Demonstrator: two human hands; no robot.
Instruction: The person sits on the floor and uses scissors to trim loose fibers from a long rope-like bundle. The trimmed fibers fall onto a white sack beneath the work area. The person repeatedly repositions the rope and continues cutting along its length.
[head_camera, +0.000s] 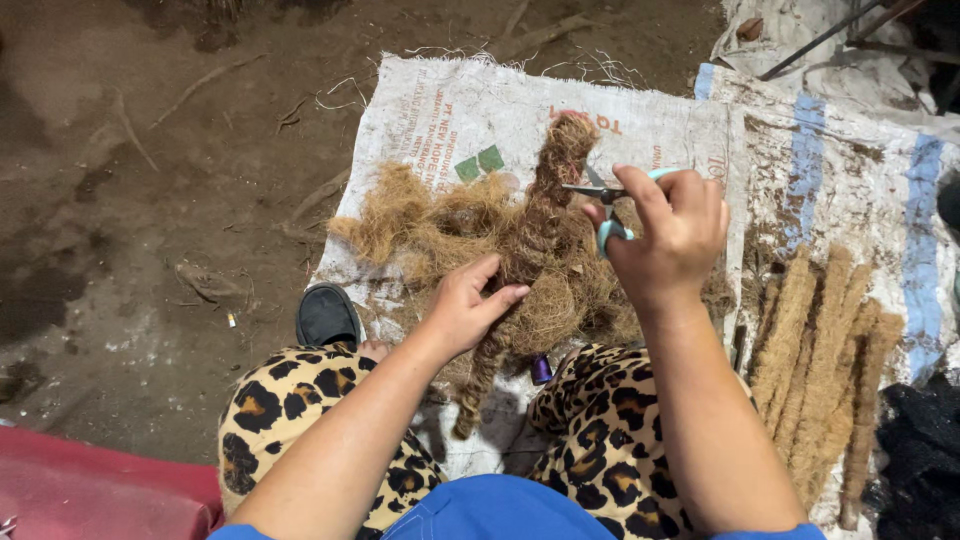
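Coir rope (530, 230), a twisted fibre stick, stands over the loose coir pile (450, 230) on the woven sack (450, 110). My left hand (470, 305) grips its middle; my right hand (670, 235) holds teal-handled scissors (605, 205), blades narrowly parted at stray fibres. Trimming step; finished ropes (820, 360) lie right of it.

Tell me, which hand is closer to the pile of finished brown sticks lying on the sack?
The right hand, holding the scissors, is nearer the finished fibre sticks, which lie below and to its right. The left hand grips the fibre rope farther left.
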